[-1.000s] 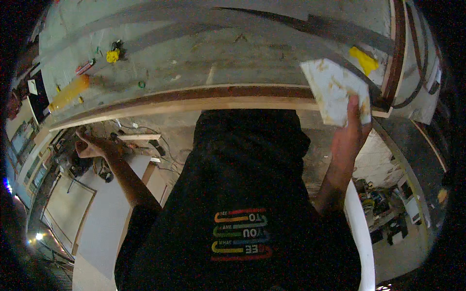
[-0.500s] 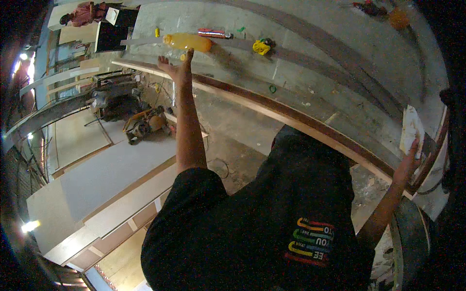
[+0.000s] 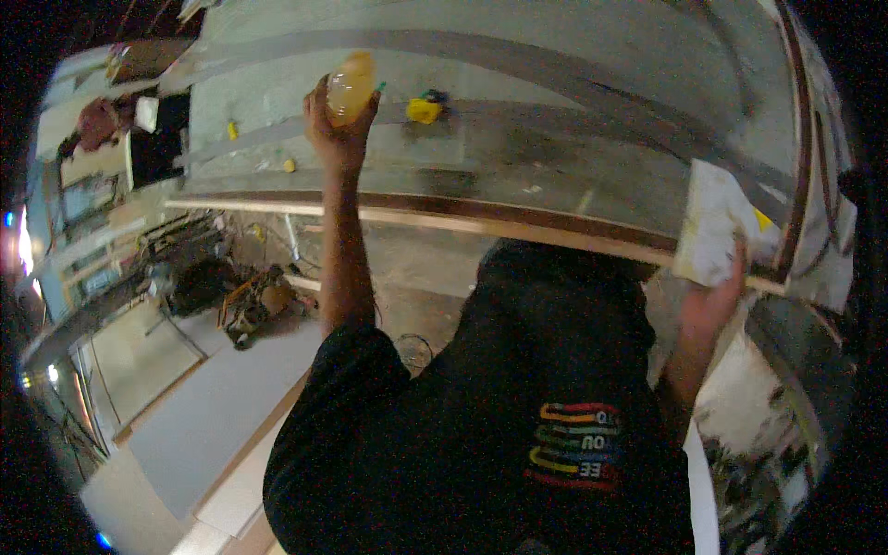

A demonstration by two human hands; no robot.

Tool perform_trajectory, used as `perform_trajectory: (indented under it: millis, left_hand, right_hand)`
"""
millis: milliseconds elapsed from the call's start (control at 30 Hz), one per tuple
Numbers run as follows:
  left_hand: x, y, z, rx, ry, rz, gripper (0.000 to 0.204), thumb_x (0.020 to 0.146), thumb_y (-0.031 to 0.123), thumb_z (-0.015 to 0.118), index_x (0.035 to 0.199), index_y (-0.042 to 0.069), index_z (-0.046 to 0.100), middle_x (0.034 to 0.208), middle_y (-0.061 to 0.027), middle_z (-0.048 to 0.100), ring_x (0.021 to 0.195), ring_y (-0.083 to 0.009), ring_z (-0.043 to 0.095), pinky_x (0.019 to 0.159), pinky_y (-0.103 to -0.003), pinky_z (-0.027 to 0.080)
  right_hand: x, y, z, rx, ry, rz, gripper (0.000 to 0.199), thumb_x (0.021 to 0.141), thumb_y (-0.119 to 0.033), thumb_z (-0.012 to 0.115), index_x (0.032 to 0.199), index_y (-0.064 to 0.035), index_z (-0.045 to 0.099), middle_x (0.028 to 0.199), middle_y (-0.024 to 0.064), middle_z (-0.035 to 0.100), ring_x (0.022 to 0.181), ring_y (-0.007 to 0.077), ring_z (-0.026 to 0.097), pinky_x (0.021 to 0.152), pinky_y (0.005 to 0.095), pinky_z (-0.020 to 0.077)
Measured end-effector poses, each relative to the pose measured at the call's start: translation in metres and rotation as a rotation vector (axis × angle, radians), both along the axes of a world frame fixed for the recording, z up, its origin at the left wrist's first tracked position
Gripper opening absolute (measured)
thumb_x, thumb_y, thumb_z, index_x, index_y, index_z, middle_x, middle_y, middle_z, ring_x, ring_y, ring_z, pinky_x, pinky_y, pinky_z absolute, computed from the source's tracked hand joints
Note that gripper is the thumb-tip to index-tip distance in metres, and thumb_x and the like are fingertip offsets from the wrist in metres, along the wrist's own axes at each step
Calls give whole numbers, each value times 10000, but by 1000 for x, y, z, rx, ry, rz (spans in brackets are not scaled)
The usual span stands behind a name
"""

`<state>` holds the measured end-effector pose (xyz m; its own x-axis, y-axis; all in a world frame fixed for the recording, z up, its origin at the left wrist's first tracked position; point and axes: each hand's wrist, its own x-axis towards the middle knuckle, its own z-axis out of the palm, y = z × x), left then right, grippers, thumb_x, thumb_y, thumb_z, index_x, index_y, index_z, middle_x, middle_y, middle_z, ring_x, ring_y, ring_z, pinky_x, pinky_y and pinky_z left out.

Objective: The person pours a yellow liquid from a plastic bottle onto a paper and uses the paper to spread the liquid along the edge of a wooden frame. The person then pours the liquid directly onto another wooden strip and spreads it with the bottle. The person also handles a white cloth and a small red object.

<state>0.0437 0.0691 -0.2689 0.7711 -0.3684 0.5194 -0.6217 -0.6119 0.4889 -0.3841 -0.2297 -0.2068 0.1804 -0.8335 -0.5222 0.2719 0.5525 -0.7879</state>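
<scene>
My left hand (image 3: 338,139) is wrapped round a clear plastic bottle (image 3: 351,91) of yellow-orange liquid, lifted and tilted above a large grey worktop (image 3: 573,79). At the right end of the worktop, my right hand (image 3: 717,301) grips a creased white sheet (image 3: 708,222). Whether that sheet is paper or cloth I cannot tell; a yellow patch shows at its right side. To the right of the bottle lies a crumpled yellow and black item (image 3: 425,108).
A raised wooden edge strip (image 3: 444,217) runs along the worktop's near side. Small yellow pieces (image 3: 289,166) lie on the left part. Below left stand a dusty machine (image 3: 254,305) and pale boards (image 3: 222,398). Another person (image 3: 102,125) is at the far left.
My left hand, open beside the lying bottle before, has closed round it and raised it. My right hand has brought the white sheet inward and more of it shows. The view has turned.
</scene>
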Motion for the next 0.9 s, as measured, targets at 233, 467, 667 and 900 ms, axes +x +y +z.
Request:
perform_trajectory:
  millis: [233, 467, 667, 900]
  left_hand:
    - [-42, -97, 107, 664, -259, -601, 687, 718, 137, 788, 1359, 318, 619, 1183, -1, 634, 1109, -203, 620, 1119, -508, 323]
    - [-108, -156, 184, 799, -540, -710, 633, 823, 101, 644, 1390, 377, 592, 1280, -9, 616, 1207, -206, 583, 1140, -540, 262]
    - [-120, -200, 205, 791, -641, -700, 618, 816, 32, 580, 1343, 347, 649, 1290, -11, 625, 1204, -240, 585, 1090, -437, 421]
    - [-147, -226, 222, 696, -872, -627, 585, 735, 19, 643, 1206, 351, 741, 1247, 38, 654, 1213, -233, 575, 1041, -395, 456]
  right_hand:
    - [46, 26, -1, 95, 23, 336, 420, 862, -107, 691, 1268, -27, 620, 1185, 109, 690, 1058, 266, 681, 912, 418, 567]
    - [41, 9, -14, 307, -250, 425, 495, 800, -27, 722, 1281, -27, 604, 1142, 105, 697, 1016, 259, 686, 878, 405, 584]
    - [51, 8, -9, 185, -196, 523, 561, 774, -51, 836, 1284, -39, 601, 1145, 98, 697, 1040, 253, 683, 849, 421, 595]
    - [47, -10, -5, 317, -353, 630, 540, 795, -82, 835, 1270, -10, 589, 1172, 113, 704, 1061, 278, 697, 931, 444, 578]
